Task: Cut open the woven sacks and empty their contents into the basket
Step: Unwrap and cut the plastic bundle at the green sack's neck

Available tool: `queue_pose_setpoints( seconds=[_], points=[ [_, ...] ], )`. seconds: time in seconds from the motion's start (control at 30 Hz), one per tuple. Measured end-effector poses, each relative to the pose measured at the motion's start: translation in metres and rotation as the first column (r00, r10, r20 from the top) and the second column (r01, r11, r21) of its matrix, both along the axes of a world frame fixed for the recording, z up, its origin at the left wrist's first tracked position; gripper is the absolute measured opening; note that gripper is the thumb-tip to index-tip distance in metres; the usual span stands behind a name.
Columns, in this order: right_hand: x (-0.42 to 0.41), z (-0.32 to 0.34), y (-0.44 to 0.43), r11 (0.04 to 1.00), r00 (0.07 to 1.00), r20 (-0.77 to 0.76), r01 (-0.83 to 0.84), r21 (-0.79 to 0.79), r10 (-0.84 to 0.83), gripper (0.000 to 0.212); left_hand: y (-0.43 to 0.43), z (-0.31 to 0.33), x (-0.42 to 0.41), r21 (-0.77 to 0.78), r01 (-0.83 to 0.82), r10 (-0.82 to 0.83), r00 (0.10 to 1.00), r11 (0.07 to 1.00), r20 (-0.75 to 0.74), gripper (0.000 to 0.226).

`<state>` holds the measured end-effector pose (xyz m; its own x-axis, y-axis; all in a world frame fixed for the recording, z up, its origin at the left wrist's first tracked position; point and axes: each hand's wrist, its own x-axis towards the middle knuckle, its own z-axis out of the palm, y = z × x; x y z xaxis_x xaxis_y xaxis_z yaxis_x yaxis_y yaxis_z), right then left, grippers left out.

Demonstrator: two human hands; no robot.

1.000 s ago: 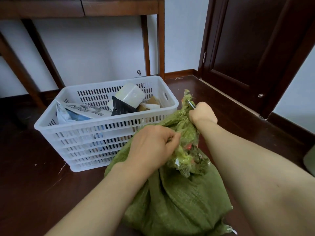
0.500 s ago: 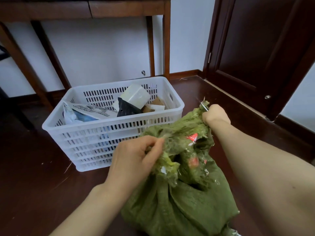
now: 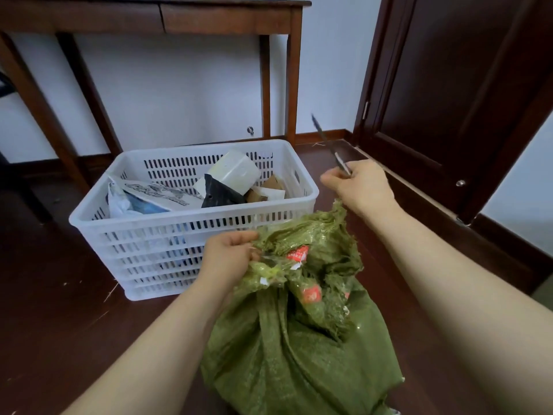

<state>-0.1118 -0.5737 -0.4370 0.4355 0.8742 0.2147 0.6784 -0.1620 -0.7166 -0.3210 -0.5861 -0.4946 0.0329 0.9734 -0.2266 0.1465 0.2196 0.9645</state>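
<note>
Green woven sack stands on the floor nearest you, mouth torn open. Your left hand pinches its frayed edge. Your right hand, previously at the sack, has lifted clear, gripping a blurred blade, probably a knife. Basket just behind, part-filled.

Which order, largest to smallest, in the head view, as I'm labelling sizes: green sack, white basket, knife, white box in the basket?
1. white basket and green sack: alike in spread; the sack is nearer the camera, so unranked.
2. white box.
3. knife, thin and blurred.
</note>
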Motion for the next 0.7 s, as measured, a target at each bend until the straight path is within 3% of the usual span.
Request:
queue_pose_setpoints(
  seconds=[0.1,0.17,0.23,0.33,0.47,0.57,0.7],
  points=[
    [-0.037,-0.013,-0.014,0.963,0.960,0.155,-0.204,-0.175,0.232,0.046,0.000,0.010,0.013,-0.018,-0.011,0.012,0.998,1.000,0.064,0.038],
    [-0.051,-0.029,-0.017,0.954,0.910,0.339,-0.154,-0.258,0.239,0.062,-0.003,0.020,0.016,-0.079,0.008,0.008,0.979,0.997,0.206,0.034],
    [-0.054,-0.044,-0.011,0.966,0.877,0.439,-0.094,-0.240,0.194,0.059,-0.007,0.028,0.019,-0.115,0.059,-0.019,0.947,0.992,0.322,0.024],
    [-0.048,-0.055,0.004,0.965,0.931,0.334,-0.059,-0.257,0.146,0.052,-0.012,0.027,0.021,-0.110,0.105,-0.069,0.955,0.988,0.288,0.024],
    [-0.026,-0.058,0.023,0.956,0.971,0.216,-0.034,-0.292,0.100,0.042,-0.022,0.023,0.027,0.003,0.111,-0.110,0.989,0.994,0.102,0.014],
    [0.000,-0.061,0.025,0.943,0.982,0.189,0.086,-0.320,-0.026,0.029,-0.036,0.019,0.029,0.127,0.192,-0.201,0.978,0.973,0.061,0.037],
    [0.023,-0.065,0.025,0.915,0.980,0.161,0.170,-0.367,-0.117,0.021,-0.044,0.029,0.025,0.202,0.239,-0.258,0.963,0.950,0.072,0.034]
  ],
)
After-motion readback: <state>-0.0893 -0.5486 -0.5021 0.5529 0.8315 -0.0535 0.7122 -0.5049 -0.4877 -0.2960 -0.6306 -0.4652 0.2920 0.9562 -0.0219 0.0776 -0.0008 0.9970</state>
